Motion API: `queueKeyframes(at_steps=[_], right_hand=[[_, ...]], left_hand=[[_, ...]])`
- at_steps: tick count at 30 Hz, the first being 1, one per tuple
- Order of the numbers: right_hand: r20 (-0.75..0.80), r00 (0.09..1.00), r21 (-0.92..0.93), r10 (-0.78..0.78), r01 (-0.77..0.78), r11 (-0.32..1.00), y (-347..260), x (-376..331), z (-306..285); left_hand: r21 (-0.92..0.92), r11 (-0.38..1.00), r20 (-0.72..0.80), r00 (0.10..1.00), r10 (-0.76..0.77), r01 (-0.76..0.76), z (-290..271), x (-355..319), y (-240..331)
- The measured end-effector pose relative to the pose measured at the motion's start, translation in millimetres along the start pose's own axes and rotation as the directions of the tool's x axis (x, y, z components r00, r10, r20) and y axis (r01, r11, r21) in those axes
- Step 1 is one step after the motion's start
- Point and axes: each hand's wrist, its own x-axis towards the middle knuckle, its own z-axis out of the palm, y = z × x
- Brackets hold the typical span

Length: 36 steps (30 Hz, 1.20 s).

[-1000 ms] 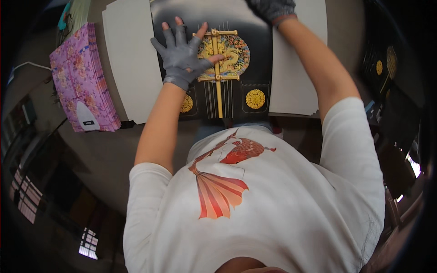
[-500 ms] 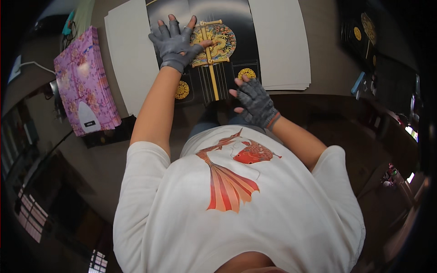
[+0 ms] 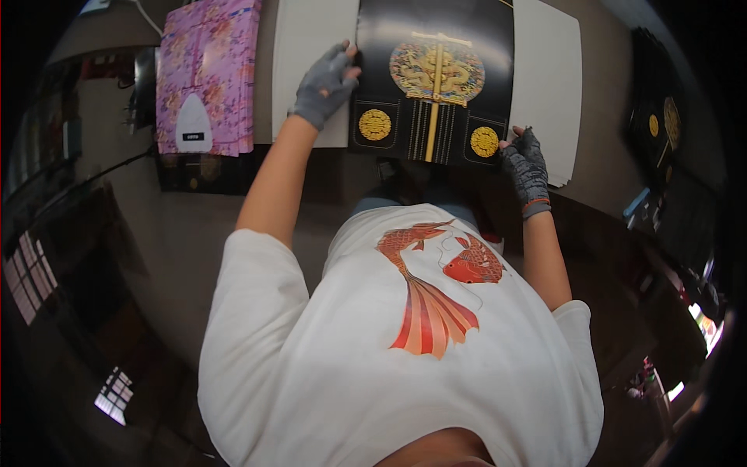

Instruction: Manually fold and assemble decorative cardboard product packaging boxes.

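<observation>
A glossy black printed sheet (image 3: 379, 86) with a colourful dragon medallion and gold roundels lies over white sheets (image 3: 545, 93). My left hand (image 3: 323, 87), in a grey fingerless glove, is at its left edge, thumb and fingers bent in around the rim. At the lower right edge, my right hand (image 3: 527, 165), gloved alike, has its fingertips closed on the border beside a gold roundel. The undersides of both grips are hidden.
To the left lies a stack of pink-purple floral pieces (image 3: 222, 78) with a white rounded patch. More black-and-gold printed pieces (image 3: 650, 101) rest at the far right, near a small blue object (image 3: 636, 202). The table's front edge runs below the sheets.
My left hand has gone from lying spread on the medallion to the sheet's left edge. My right hand has moved outward to the right edge. The whole view has shifted.
</observation>
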Motion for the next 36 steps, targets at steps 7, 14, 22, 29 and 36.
queueKeyframes(at_steps=[7,14,22,29,36], right_hand=[[0.123,0.827,-0.643,-0.549,0.487,0.591,-82.5,-10.2,33.7],[0.426,0.646,-0.672,-0.634,0.695,0.256,-147.0,20.8,116.4],[0.539,0.679,-0.71,-0.498,0.685,0.166,-181.6,58.1,152.7],[0.561,0.647,-0.666,-0.517,0.723,0.182,-176.0,64.5,171.4],[0.277,0.717,-0.831,-0.64,0.513,0.215,-172.7,63.0,87.8]], left_hand=[[0.283,0.959,0.132,0.991,-0.02,-0.018,4.8,-96.1,58.8],[0.452,0.888,0.192,0.964,-0.185,0.08,34.4,-105.1,66.7],[0.488,0.855,0.226,0.92,-0.32,0.178,36.3,-92.8,90.4],[0.429,0.887,0.277,0.91,-0.309,0.171,33.2,-91.2,93.8],[0.479,0.863,0.21,0.935,-0.288,0.158,31.1,-76.4,106.6]])
